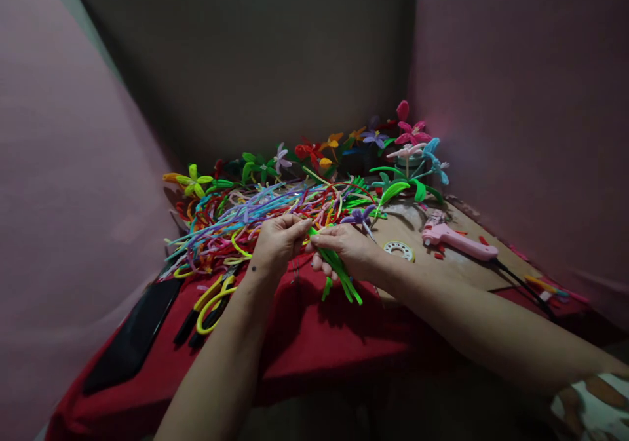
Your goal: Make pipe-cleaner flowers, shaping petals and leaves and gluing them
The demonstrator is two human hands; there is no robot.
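Bright green pipe cleaners [348, 282] form a loose bundle in front of me, over the red cloth. My right hand [346, 248] is closed round them, with their free ends sticking out below the fingers toward me. At the bundle's upper end, the fingers of my left hand [285, 236] are pinched together on the green tips; exactly how many strands they grip is hidden. A heap of pipe cleaners [255, 208] in many colours lies just beyond both hands. Close to my right hand is a purple pipe-cleaner flower [360, 216].
Yellow-handled pliers [211, 303] and a black phone-like slab [132, 336] lie on the red cloth [314, 369] at left. At right are a pink glue gun [459, 240] with its cord and a white ring-shaped spool [399, 251]. Finished pipe-cleaner flowers [413, 133] line the back.
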